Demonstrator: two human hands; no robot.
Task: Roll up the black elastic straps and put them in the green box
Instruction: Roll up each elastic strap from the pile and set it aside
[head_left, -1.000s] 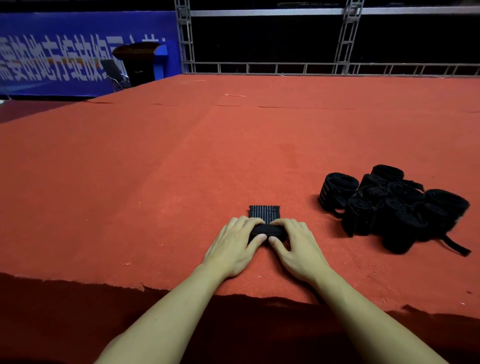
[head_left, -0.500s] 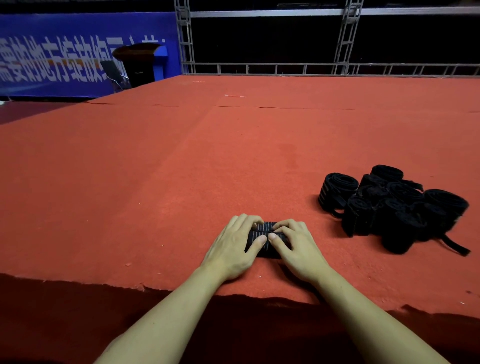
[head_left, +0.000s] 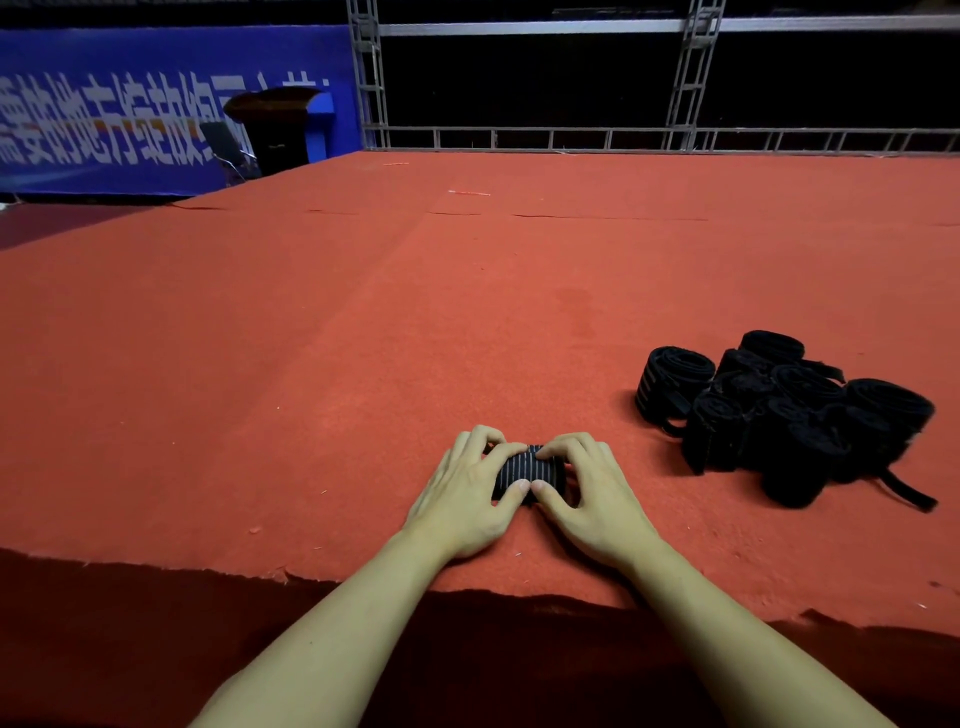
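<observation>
Now, step: you are at the end of rolling one black strap. I think the roll is done or almost done, as no flat tail shows past your fingers.
Left hand: your left hand curls round the left end of the roll, fingers over the top and thumb at the near side.
Right hand: your right hand curls round the right end the same way. Your two thumb tips almost touch at 6 o'clock of the roll.
Grip: both hands hold the roll snugly. It sits right between them, with only its striped middle showing.
Where the strap is: it rests on the red carpet, close to the near edge, right in front of you.
Pile: a heap of rolled straps lies at about 2 o'clock from your hands, well apart from them. A loose tail sticks out at its near right side.
Green box: you cannot see it anywhere, so I cannot tell where it is.
Next move: I think you need to keep the roll squeezed so it does not spring open, then lift it and find the box.
Watch out: stretchy straps like to unroll if you let go too soon.
</observation>
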